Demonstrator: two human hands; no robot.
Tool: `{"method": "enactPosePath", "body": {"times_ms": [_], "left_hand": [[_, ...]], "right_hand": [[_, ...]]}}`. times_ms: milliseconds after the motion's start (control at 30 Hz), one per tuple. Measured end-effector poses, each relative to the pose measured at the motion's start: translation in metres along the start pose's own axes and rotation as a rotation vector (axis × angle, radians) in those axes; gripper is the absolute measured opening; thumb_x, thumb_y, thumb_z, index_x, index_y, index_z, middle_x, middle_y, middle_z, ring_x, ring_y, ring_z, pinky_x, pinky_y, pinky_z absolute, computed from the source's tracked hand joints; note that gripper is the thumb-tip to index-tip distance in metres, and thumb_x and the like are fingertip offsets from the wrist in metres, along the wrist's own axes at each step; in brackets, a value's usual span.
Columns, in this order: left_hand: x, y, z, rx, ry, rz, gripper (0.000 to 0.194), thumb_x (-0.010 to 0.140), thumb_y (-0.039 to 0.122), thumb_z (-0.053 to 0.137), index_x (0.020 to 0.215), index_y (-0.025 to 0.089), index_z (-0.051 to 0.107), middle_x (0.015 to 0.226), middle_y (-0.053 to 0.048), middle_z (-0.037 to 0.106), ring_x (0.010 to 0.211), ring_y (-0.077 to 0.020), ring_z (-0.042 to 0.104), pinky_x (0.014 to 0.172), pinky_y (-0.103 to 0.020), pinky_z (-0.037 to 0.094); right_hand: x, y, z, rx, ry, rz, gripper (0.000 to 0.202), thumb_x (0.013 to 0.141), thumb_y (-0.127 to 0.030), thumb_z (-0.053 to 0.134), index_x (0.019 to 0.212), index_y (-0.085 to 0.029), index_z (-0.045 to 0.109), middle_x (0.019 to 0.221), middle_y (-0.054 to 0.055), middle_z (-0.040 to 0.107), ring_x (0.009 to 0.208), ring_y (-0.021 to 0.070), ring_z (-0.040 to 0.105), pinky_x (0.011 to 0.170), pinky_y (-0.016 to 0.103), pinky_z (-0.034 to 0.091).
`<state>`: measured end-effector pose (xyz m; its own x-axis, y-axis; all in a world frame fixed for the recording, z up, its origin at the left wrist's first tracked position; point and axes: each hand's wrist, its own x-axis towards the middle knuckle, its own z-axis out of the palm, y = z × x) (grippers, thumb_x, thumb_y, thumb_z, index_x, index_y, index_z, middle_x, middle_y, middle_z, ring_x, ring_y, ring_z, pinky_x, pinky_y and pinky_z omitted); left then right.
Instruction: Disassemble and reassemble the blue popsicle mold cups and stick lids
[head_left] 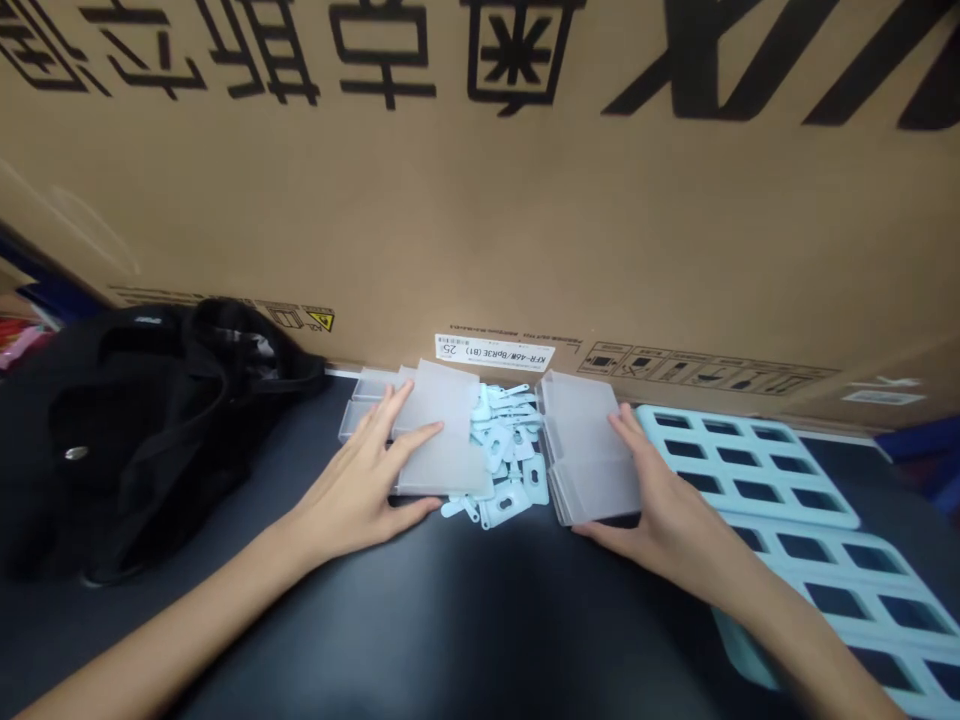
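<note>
My left hand [356, 490] rests with spread fingers on a stack of frosted, see-through plastic cases [448, 420]. Its thumb lies along the stack's near edge. On the other side, my right hand [656, 490] grips a second stack of frosted plastic cases [589, 440], thumb at the near edge and fingertips toward the far right; some of its fingers are hidden. Between the two stacks lies a loose heap of light blue plastic pieces [510, 460], some flat with an oval hole, others thin strips. The heap's left part touches the left cases.
Two light blue grid-like frames [757, 465] with rectangular openings lie at the right, partly behind my right forearm. A black fabric bag [142, 430] fills the left side. A large printed cardboard box [480, 220] stands behind the dark tabletop [420, 630].
</note>
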<state>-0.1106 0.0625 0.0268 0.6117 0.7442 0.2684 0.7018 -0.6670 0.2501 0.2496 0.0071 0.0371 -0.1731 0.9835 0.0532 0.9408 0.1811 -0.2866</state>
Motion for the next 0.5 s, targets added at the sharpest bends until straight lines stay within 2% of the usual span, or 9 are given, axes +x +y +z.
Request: {"method": "enactPosePath", "body": {"times_ms": [100,200,333,433,500], "left_hand": [[0.006,0.016,0.006,-0.016,-0.035,0.019,0.076,0.085,0.036,0.07,0.151,0.021,0.034,0.168,-0.018,0.001,0.151,-0.0469,0.014,0.113,-0.065,0.037],[0.009,0.027,0.012,-0.055,-0.053,0.038,0.08,0.082,0.029,0.071,0.152,0.022,0.032,0.168,-0.017,-0.002,0.151,-0.0488,0.008,0.112,-0.067,0.038],[0.006,0.032,0.015,-0.086,-0.006,0.034,0.082,0.08,0.023,0.069,0.152,0.024,0.029,0.168,-0.016,-0.005,0.151,-0.0496,-0.001,0.11,-0.072,0.035],[0.003,0.033,0.015,-0.094,0.05,0.064,0.078,0.08,0.022,0.066,0.15,0.024,0.031,0.168,-0.017,0.0,0.151,-0.0493,-0.003,0.11,-0.075,0.029],[0.001,0.033,0.013,-0.129,0.054,0.128,0.074,0.079,0.023,0.065,0.147,0.025,0.036,0.167,-0.016,0.009,0.152,-0.0487,0.003,0.111,-0.077,0.024]], "right_hand": [[0.001,-0.009,0.004,0.033,0.013,-0.068,0.105,0.084,-0.05,0.068,0.16,-0.018,0.004,0.167,0.019,0.008,0.15,0.0318,0.024,0.115,0.046,0.042],[0.001,-0.019,0.007,0.034,0.028,-0.094,0.098,0.086,-0.048,0.067,0.159,-0.017,0.011,0.167,0.02,0.006,0.151,0.0322,0.022,0.116,0.049,0.04],[0.002,-0.033,0.009,0.034,0.074,-0.1,0.091,0.086,-0.044,0.066,0.158,-0.018,0.016,0.167,0.019,0.005,0.152,0.0347,0.019,0.114,0.054,0.041],[0.003,-0.042,0.008,0.05,0.111,-0.126,0.085,0.087,-0.036,0.065,0.157,-0.022,0.019,0.167,0.017,0.006,0.151,0.0352,0.021,0.112,0.056,0.043],[0.003,-0.046,0.006,0.067,0.124,-0.162,0.084,0.087,-0.032,0.065,0.157,-0.026,0.019,0.167,0.016,0.011,0.15,0.0357,0.025,0.11,0.058,0.044]]}}
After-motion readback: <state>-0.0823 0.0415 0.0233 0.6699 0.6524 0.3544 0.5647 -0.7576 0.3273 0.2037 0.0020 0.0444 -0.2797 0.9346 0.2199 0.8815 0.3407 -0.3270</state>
